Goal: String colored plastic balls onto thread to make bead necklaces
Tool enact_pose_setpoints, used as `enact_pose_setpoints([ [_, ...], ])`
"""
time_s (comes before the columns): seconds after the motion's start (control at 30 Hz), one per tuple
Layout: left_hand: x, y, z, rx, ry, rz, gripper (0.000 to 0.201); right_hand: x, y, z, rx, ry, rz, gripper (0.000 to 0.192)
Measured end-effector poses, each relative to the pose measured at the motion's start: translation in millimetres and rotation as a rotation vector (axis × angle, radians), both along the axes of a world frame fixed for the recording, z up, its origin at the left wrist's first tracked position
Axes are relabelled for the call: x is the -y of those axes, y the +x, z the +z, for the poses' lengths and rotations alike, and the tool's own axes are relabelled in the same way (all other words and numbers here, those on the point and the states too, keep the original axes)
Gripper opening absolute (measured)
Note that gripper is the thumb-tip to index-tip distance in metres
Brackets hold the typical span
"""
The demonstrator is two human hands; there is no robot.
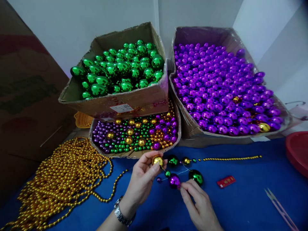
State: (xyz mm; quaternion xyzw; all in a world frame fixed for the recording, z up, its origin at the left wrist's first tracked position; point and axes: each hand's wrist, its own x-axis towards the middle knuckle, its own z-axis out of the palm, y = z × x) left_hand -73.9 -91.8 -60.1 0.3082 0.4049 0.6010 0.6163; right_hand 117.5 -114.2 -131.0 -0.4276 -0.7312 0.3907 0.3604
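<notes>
My left hand [146,173], with a metal watch at the wrist, grips a shiny gold bead [158,160] between thumb and fingers. A small green bead [167,174] and a large purple bead [173,181] hang in line from it. At the purple bead's lower right, my right hand [198,205] is closed in a pinch on what looks like a small purple bead [178,186]. On the blue cloth just beyond lie a large dark green bead [196,177] on a thin thread, another green bead [173,160], and a gold bead [186,161] leading to a strand of small gold beads [231,158].
A heap of gold bead strands [64,179] lies left. Behind stand cartons of green beads [141,91], mixed beads [134,154] and purple beads [187,120]. To the right are a red packet [226,182], thread snips [280,207] and a red basin [297,154].
</notes>
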Motion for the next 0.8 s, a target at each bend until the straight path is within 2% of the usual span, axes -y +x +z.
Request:
enact_pose_setpoints([
  [0.27, 1.8, 1.7, -1.0, -0.040, 0.012, 0.041, 0.031, -0.3, 0.6, -3.6, 0.031, 0.047, -0.005, 0.019],
  [0.43, 2.6, 0.7, -4.7, -0.027, 0.005, 0.037, 0.031, 3.3, -3.4, -3.4, -0.012, 0.023, -0.062, 0.023],
  [0.6, 3.5, -0.6, -8.7, -0.102, 0.062, 0.052, 0.031, 6.2, -6.3, -3.5, -0.044, 0.029, -0.082, 0.024],
  [0.8, 4.7, -0.7, -10.6, -0.082, 0.015, 0.062, 0.030, 6.4, -7.4, -2.5, -0.035, 0.062, -0.122, 0.029],
])
